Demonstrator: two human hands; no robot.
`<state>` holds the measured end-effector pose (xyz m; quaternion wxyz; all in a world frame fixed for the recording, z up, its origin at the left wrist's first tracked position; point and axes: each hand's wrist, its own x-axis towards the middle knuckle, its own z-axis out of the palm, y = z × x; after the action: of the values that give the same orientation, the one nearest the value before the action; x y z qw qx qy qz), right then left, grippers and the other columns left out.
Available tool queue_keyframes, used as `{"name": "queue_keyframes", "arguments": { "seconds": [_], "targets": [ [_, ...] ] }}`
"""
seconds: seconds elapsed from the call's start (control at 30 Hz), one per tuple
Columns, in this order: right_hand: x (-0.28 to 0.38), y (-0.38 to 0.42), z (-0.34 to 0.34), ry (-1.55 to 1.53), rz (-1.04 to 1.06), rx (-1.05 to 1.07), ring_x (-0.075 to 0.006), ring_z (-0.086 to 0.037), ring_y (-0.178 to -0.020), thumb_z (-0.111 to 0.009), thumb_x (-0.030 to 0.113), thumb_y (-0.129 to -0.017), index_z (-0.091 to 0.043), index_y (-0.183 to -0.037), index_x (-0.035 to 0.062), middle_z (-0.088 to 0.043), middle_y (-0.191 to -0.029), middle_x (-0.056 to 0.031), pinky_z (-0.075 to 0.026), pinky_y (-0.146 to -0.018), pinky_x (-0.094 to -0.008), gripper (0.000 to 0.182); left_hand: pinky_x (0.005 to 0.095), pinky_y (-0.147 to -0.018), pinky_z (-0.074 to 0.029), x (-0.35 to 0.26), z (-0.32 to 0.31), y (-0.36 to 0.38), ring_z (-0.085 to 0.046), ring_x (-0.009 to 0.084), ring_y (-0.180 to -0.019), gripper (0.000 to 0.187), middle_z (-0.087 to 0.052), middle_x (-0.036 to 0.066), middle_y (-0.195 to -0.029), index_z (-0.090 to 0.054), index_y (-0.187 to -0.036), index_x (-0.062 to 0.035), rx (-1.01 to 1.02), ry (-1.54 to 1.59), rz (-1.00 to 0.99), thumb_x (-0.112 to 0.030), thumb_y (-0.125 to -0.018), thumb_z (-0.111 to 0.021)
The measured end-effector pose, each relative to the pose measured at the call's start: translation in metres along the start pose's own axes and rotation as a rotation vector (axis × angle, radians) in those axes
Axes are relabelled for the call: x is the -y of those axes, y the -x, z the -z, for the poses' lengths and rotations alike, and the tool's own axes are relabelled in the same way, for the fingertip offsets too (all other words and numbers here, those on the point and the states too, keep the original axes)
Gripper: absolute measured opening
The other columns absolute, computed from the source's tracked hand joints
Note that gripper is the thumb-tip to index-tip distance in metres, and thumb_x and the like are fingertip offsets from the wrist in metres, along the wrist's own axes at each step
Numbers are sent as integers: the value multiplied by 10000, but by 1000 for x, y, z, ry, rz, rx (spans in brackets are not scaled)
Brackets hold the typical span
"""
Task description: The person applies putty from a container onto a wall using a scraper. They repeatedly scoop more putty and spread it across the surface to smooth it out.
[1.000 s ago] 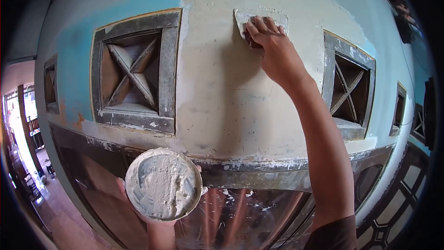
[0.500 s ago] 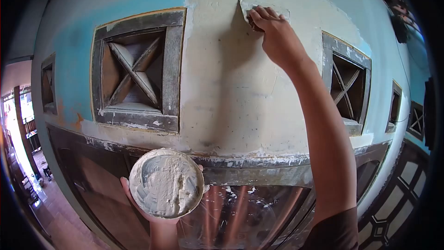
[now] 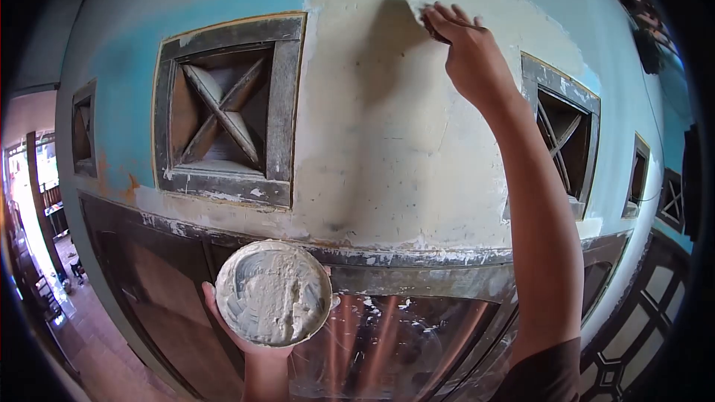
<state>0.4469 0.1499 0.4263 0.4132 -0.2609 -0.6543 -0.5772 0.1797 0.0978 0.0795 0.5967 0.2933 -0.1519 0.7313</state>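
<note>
Since 1 s ago the putty blade (image 3: 417,6) slides up and right on the wall (image 3: 372,126), right hand (image 3: 469,48) gripping it. Left hand (image 3: 249,342) cups the putty bowl (image 3: 273,292) below. Keep blade flat w/ even pressure, I'd say.

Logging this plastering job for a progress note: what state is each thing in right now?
Right hand: pressing scraper to wall.
Scraper: putty-smeared, flat on wall.
Left hand: cupping bowl from below.
Bowl: held, holds white putty.
Wall: centre puttied, sides blue.
Left vent: frame worn, open lattice.
</note>
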Motion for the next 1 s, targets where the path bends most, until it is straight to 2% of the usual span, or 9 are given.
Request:
{"name": "queue_keyframes", "arguments": {
  "seconds": [0.1,0.17,0.2,0.37,0.47,0.53,0.7,0.9,1.0],
  "targets": [
    [8,22,-19,1,-9,82,-377,-433,-1423,-474,-98,-850,-555,-1369,7,-535,-1476,-178,-354,-1144,-557,535,698,-1090,-368,0,6,-1,-483,482,-1326,920,-474,216,-1505,-460,-1491,-65,-35,11,-17,-787,-935,-333],
    [30,54,-19,-35,-37,130,-390,-385,-1456,-484,-82,-875,-520,-1403,2,-485,-1514,-182,-319,-1172,-549,535,787,-1059,-335,1,0,2,-404,589,-1351,954,-410,262,-1544,-398,-1536,-81,44,32,29,-807,-919,-355],
    [38,70,-15,-63,-40,195,-386,-367,-1471,-472,-103,-878,-515,-1411,-4,-473,-1525,-183,-303,-1190,-556,544,787,-1059,-335,1,7,2,-404,589,-1351,954,-410,262,-1544,-398,-1536,-81,45,34,33,-807,-919,-355],
    [65,94,35,-139,-59,302,-388,-430,-1435,-426,-160,-840,-545,-1409,5,-520,-1487,-203,-323,-1200,-532,604,837,-990,-352,-2,13,8,-348,651,-1353,1028,-364,270,-1569,-325,-1580,-123,26,-34,48,-862,-867,-378],
    [24,50,29,-54,-45,33,-358,-464,-1412,-431,-163,-823,-577,-1376,13,-530,-1487,-171,-344,-1188,-515,599,840,-991,-346,-1,10,8,-339,648,-1361,1033,-348,274,-1578,-322,-1583,-135,37,-53,58,-870,-859,-377],
    [-6,22,11,-23,-57,-6,-377,-467,-1400,-453,-150,-811,-587,-1363,26,-546,-1466,-178,-346,-1186,-513,595,843,-988,-344,2,7,8,-334,650,-1364,1034,-343,276,-1580,-320,-1584,-134,49,-36,86,-870,-859,-377],
    [9,53,-9,19,6,87,-340,-423,-1418,-482,-138,-822,-544,-1361,11,-536,-1462,-164,-379,-1109,-457,563,845,-987,-341,1,23,7,-329,650,-1367,1034,-344,278,-1578,-320,-1584,-132,29,-104,66,-868,-860,-379],
    [58,108,18,-50,-72,237,-376,-428,-1439,-474,-154,-850,-532,-1409,23,-522,-1491,-172,-321,-1196,-538,589,848,-987,-334,-2,24,18,-323,652,-1369,1029,-352,275,-1577,-328,-1582,-138,63,50,151,-867,-859,-384],
    [47,79,32,-53,-62,34,-392,-467,-1404,-468,-152,-868,-541,-1411,45,-559,-1454,-169,-347,-1181,-546,582,851,-979,-337,-1,22,16,-323,651,-1370,1028,-354,280,-1573,-337,-1578,-135,-21,-36,78,-868,-858,-385]
  ]
}}
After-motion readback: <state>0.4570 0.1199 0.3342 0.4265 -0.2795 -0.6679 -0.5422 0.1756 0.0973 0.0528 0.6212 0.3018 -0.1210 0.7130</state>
